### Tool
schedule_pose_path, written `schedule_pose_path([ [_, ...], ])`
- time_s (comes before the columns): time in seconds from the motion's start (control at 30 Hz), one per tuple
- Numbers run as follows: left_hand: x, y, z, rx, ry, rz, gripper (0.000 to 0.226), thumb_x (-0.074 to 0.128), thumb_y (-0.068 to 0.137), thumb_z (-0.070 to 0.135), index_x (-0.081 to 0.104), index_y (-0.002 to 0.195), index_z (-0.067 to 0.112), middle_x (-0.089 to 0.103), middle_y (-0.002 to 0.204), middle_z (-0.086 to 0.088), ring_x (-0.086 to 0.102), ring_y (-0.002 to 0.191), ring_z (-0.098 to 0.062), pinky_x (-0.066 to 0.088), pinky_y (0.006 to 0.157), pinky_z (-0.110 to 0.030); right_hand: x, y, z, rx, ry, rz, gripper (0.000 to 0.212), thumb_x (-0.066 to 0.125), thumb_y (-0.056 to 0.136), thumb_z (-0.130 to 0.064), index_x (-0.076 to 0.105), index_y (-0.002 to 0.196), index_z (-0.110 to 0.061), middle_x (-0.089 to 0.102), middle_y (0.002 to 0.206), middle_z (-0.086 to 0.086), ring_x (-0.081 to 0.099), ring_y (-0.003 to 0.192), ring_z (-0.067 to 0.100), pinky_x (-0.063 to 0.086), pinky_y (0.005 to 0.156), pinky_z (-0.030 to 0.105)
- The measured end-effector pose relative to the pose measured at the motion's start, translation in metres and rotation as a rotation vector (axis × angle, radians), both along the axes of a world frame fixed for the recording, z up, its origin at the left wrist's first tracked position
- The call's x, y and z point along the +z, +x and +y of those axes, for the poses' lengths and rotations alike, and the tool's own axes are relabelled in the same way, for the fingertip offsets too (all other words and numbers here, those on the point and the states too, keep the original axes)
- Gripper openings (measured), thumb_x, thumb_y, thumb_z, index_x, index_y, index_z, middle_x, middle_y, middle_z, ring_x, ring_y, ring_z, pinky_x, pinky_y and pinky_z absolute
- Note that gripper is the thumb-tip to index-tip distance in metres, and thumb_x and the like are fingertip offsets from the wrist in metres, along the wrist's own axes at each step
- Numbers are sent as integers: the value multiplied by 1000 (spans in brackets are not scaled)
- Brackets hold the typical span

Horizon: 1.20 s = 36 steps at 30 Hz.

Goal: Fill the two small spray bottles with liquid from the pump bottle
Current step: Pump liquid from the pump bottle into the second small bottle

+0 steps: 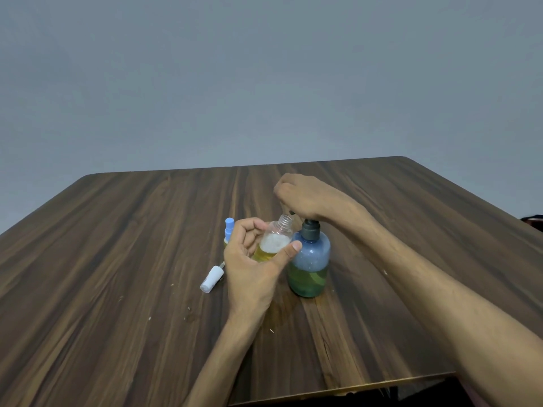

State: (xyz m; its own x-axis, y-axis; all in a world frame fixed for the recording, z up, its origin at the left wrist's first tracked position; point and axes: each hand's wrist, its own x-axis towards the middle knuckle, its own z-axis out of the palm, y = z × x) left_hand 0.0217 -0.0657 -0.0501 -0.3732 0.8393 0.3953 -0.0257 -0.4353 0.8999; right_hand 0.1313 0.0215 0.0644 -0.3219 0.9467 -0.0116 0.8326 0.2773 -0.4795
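Under both your arms lies the wooden table (117, 245), dark brown with streaky grain, a few pale specks scattered on it and a faint wet-looking ring on the surface just below your left wrist.

The pump bottle (309, 264) stands upright directly under your right hand, touching the thumb side of your left hand. Its body is bluish and translucent, with yellow-green liquid filling only the lower part, and a dark collar at the neck.

Your right hand (305, 198) sits on top of the pump head, fingers curled down over it and pressing; the pump top itself is mostly hidden beneath your palm, with only the dark nozzle tip showing beside the small bottle's mouth.

Your left hand (255, 259) grips the open spray bottle (274, 240), thumb across its front and fingers wrapped behind. You hold it tilted, its threaded neck uncapped and leaning toward the nozzle. Yellow liquid fills its lower part, with white foam above.

Behind your left fingers, partly hidden, stands the second spray bottle (228, 230) with its blue sprayer top on, upright.

Just left of your left palm, lying on its side on the table, is the white sprayer cap (212, 279), its thin tube pointing toward your hand.
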Motion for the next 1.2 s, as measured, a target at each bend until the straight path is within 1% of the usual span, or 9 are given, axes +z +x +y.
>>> schedule_pose_path([
  [0.1, 0, 0, 0, -2, -11, 13, 55, 99, 65, 5, 61, 105, 10, 78, 103, -4, 76, 99, -19, 62, 92, -39, -6, -2, 2, -17, -43, -85, 29, 33, 100, -28, 43, 73, -24, 57, 96, 5, 54, 93, 28, 46, 85, 43],
  [0.23, 1, 0, -2, 6, 1, 1, 53, 96, 63, 15, 62, 103, 14, 78, 103, -4, 76, 100, -19, 62, 91, -39, 2, 1, 1, 26, 34, -51, 31, 26, 74, -38, 49, 70, -19, 61, 91, 1, 57, 82, 25, 45, 72, 40],
  [0.37, 2, 1, -1, -3, -1, -4, 53, 95, 61, 17, 62, 103, 15, 78, 103, -4, 76, 100, -20, 62, 91, -39, -6, 2, 3, 3, -28, -95, 35, 33, 99, -29, 63, 101, -12, 61, 104, 5, 57, 95, 27, 51, 91, 45],
  [0.53, 1, 0, -2, -3, -6, -10, 54, 96, 63, 14, 62, 104, 13, 79, 104, -3, 76, 101, -21, 62, 93, -43, 1, 1, -2, -20, 28, 31, 30, 36, 85, -38, 57, 79, -17, 69, 99, 5, 63, 85, 24, 51, 82, 45],
  [0.67, 2, 1, -2, -11, -7, -17, 54, 96, 63, 15, 62, 105, 13, 79, 104, -3, 76, 101, -21, 62, 92, -40, -4, 0, -2, 6, -18, -65, 43, 30, 85, -41, 64, 91, -14, 68, 109, 6, 62, 93, 25, 54, 93, 49],
  [0.77, 4, 2, -4, -15, -5, -13, 53, 95, 62, 18, 62, 103, 15, 79, 102, -2, 76, 98, -18, 61, 87, -33, -1, 2, -1, 1, 26, -20, 34, 33, 84, -39, 57, 77, -17, 67, 97, 6, 61, 83, 25, 51, 80, 46],
  [0.97, 4, 2, -3, -17, 1, -8, 54, 96, 62, 18, 62, 104, 15, 78, 102, -5, 76, 98, -19, 61, 88, -33, -8, 1, 4, -19, -41, -46, 26, 36, 103, -27, 56, 98, -12, 60, 105, 8, 54, 91, 27, 48, 89, 45],
  [1.1, 4, 2, -4, -19, 10, -9, 52, 95, 62, 19, 61, 102, 16, 78, 101, -6, 76, 96, -18, 61, 86, -32, -1, 3, 2, -3, 25, 32, 32, 34, 83, -38, 57, 80, -17, 67, 99, 5, 61, 83, 25, 47, 73, 41],
  [1.2, 3, 2, -3, -21, 11, -9, 53, 95, 61, 19, 62, 102, 17, 78, 100, -4, 76, 96, -17, 60, 85, -31, -3, 2, -1, 2, -27, 12, 35, 33, 84, -39, 58, 85, -14, 67, 104, 6, 61, 89, 26, 50, 81, 43],
])
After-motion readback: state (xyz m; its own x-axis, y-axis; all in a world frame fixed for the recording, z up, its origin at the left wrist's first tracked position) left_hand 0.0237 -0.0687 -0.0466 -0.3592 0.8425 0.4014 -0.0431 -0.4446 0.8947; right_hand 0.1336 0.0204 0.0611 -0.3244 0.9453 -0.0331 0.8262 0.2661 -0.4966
